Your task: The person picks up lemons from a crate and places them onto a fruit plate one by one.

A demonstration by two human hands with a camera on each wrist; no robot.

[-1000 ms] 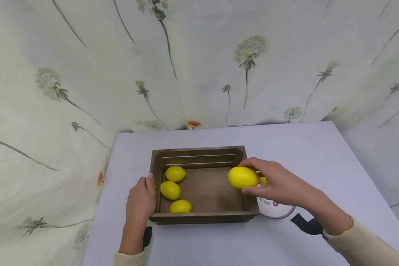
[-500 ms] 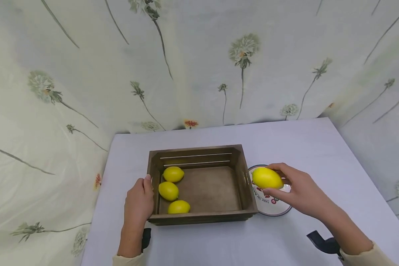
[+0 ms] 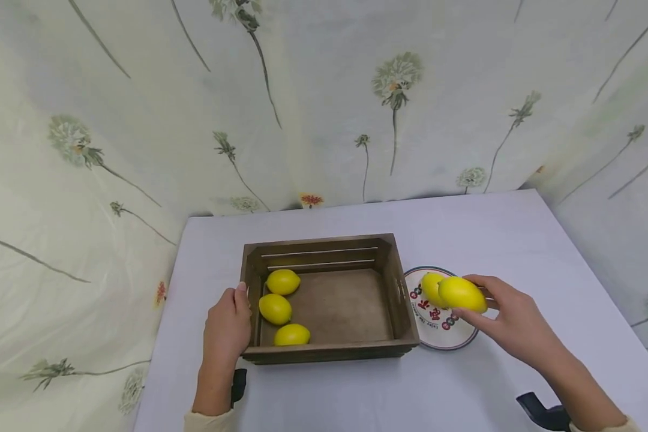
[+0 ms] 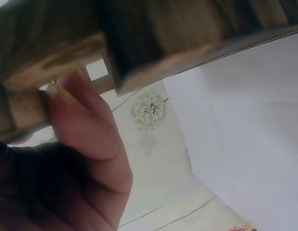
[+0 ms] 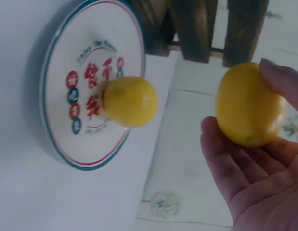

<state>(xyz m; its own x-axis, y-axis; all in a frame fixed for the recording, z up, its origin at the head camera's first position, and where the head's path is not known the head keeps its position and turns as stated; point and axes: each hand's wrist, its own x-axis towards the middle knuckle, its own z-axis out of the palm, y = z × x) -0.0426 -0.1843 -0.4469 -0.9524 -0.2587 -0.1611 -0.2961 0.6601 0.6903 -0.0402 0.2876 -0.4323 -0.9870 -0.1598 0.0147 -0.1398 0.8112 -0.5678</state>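
Note:
A brown slatted wooden crate (image 3: 324, 354) stands mid-table, and my left hand (image 3: 227, 324) grips its left end wall. The left wrist view has those fingers (image 4: 86, 120) curled through the crate's handle slot. Inside the crate, along its left side, lie three lemons, the middle one being a yellow lemon (image 3: 275, 309). My right hand (image 3: 518, 318) holds another lemon (image 5: 250, 105) between thumb and fingers, raised above the plate's right part. On the white plate (image 5: 84, 156), which has a blue-green rim and red characters, rests one more lemon (image 5: 132, 101).
The plate sits close against the crate's right end. A white cloth covers the table (image 3: 335, 396). Behind and to the sides hangs a curtain (image 3: 313, 108) printed with dandelions. Dark straps (image 3: 540, 411) show at both wrists.
My right hand has carried its lemon rightward, from over the crate's right edge to over the plate, uncovering the plate's lemon. The left hand keeps its grip on the crate.

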